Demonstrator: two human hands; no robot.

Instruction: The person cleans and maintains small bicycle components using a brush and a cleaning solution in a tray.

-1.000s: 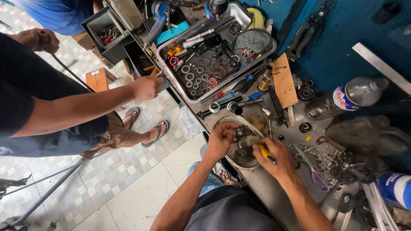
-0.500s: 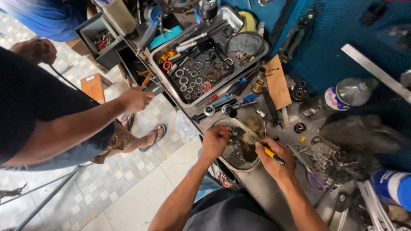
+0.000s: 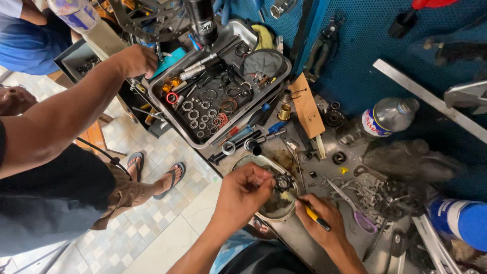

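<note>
My left hand (image 3: 242,195) pinches a small dark toothed metal sprocket (image 3: 282,181) over the round grimy metal bowl (image 3: 247,161) | right hand (image 3: 318,219) fingers closed round a yellow-and-black-handled tool (image 3: 315,216), tip hidden | bowl contents unclear.

A metal tray (image 3: 167,109) sits on the bench, full of rings, washers and small tools. Beside it lie a wooden block (image 3: 308,107) and a clear plastic bottle (image 3: 383,116) on its side. Another person's arm (image 3: 76,106) reaches over to the tray's edge, and that person's sandals (image 3: 154,172) stand on the tiled floor (image 3: 137,228).
</note>
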